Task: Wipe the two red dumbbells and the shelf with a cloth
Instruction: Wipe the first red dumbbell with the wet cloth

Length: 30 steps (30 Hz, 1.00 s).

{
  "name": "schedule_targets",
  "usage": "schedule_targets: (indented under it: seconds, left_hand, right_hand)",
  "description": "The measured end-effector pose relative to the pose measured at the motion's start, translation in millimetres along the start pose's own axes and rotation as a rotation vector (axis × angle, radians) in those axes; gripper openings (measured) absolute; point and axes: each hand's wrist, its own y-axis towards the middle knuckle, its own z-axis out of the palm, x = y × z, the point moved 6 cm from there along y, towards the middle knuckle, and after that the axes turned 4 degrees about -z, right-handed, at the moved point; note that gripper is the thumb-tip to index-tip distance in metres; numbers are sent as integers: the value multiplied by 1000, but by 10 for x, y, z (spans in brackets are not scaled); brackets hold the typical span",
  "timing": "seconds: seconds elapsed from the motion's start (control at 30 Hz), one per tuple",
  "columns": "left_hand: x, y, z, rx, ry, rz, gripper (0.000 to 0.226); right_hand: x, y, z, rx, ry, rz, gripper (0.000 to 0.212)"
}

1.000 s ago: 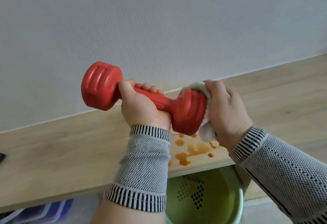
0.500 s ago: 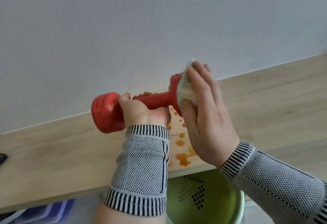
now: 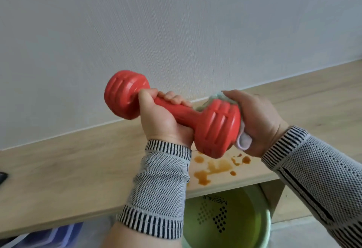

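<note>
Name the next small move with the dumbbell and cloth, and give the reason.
Probably turn the dumbbell a little in the left hand so the cloth in the right hand reaches a fresh side of the right-hand weight. The cloth covers only its end and top edge; the ribbed front is bare. The brown spill on the shelf can wait.
</note>
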Motion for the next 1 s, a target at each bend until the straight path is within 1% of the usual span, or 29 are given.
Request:
schedule_targets:
  seconds: [0.03,0.1,0.2,0.23,0.27,0.3,0.37,0.4,0.43,0.5,0.6,0.63,0.7,0.77,0.8,0.87,0.9,1.0]
  left_hand:
    - [-28,-23,15,-22,77,55,26]
    - [-63,-49,27,-52,196,182,25]
    - [-124,-77,24,-131,331,368,24]
    - [-131,-96,13,-160,371,414,25]
    - [-133,-107,2,-194,397,440,25]
    - [-132,-103,-20,-233,397,444,25]
    - [-137,-87,-82,-305,310,377,26]
    - [-136,-73,-119,-337,237,317,28]
    - [-123,-54,-151,-363,156,248,30]
    - [-90,-22,-194,-377,-14,111,32]
    - [-12,11,-176,-292,-241,-28,24]
    - [3,21,-173,-263,-266,-41,24]
    - [15,46,-173,-212,-235,-38,26]
    - [28,50,-125,-128,-154,-49,26]
    - [39,45,-87,-78,-111,-73,27]
    - [72,27,-11,5,-23,-123,27]
    - [80,15,25,35,22,-137,26]
    - [85,-32,130,85,198,-111,26]
  right_hand:
    - [82,-15,-33,-20,-119,-96,19]
    - [266,-106,35,-28,-377,-260,32]
    - [271,-204,284,84,-930,-534,35]
    - [223,-232,340,61,-1107,-657,36]
    - [173,-264,378,22,-1232,-754,35]
    - [127,-296,403,-4,-1300,-854,33]
    - [69,-379,434,-26,-1329,-1047,31]
    - [28,-401,429,-35,-1314,-1097,33]
    - [-3,-403,412,-45,-1264,-1104,35]
    - [-9,-412,347,-74,-1056,-1044,42]
    - [13,-393,254,-96,-690,-837,45]
    - [9,-356,201,-129,-576,-725,43]
    - [-61,-228,70,-184,-296,-410,33]
    - [-206,-118,14,-154,20,-78,34]
    - [-218,-133,31,-106,103,42,35]
    - [-197,-161,87,21,157,195,34]
    - [-172,-162,90,50,164,229,34]
    - [-19,-106,24,82,81,171,30]
